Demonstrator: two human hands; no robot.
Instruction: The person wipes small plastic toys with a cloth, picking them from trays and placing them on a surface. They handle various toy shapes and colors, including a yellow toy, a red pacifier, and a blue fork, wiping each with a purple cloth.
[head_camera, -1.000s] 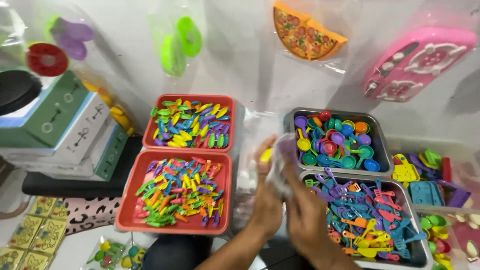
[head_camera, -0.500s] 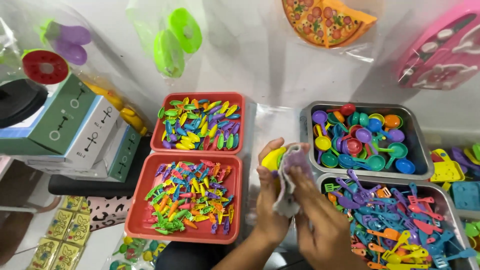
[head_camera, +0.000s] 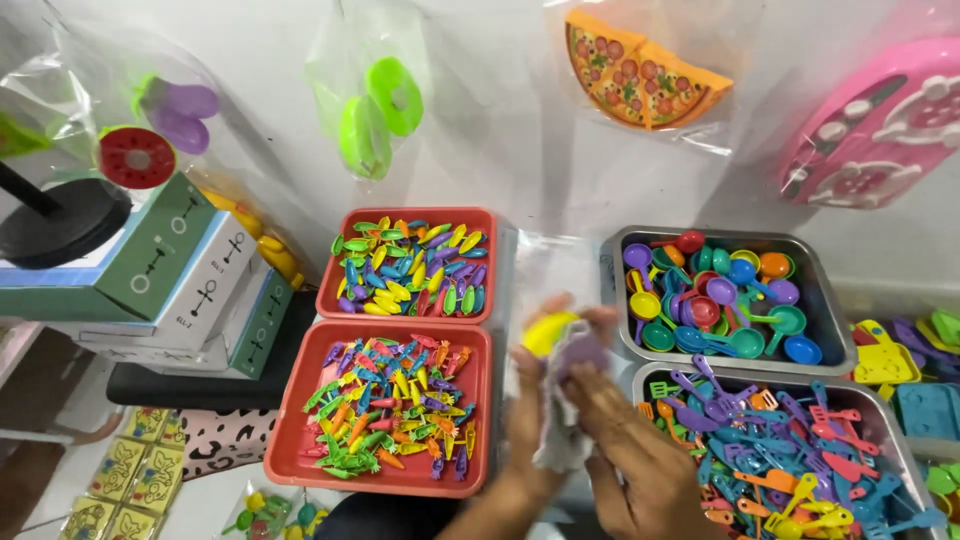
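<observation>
a: what is held in the lower middle of the frame?

b: a clear bag (head_camera: 560, 430) is gripped between both hands. the left hand (head_camera: 525, 410) is curled around its left side, fingers closed on the plastic. the right hand (head_camera: 630, 450) is laid over its right side, fingers bent onto the bag. a yellow piece (head_camera: 548, 332) and a purple piece (head_camera: 580, 352) are seen at the bag's top, just beside the fingertips; whether they are inside the bag cannot be told, since that part is blurred.

a: and what is placed around the hands?

b: two red trays are set to the left. the upper tray (head_camera: 330, 275) is filled with small coloured oval pieces, the lower tray (head_camera: 290, 440) with small carrot-like pieces. two metal trays are set to the right: the upper metal tray (head_camera: 615, 290) is filled with toy spoons and bowls, the lower metal tray (head_camera: 645, 385) with toy spatulas and forks, and it is partly covered by the right hand.

a: anything higher up?

b: a toy pizza (head_camera: 640, 70) is seen in plastic at the upper right of the frame, and boxes (head_camera: 170, 280) are stacked at the left.
</observation>
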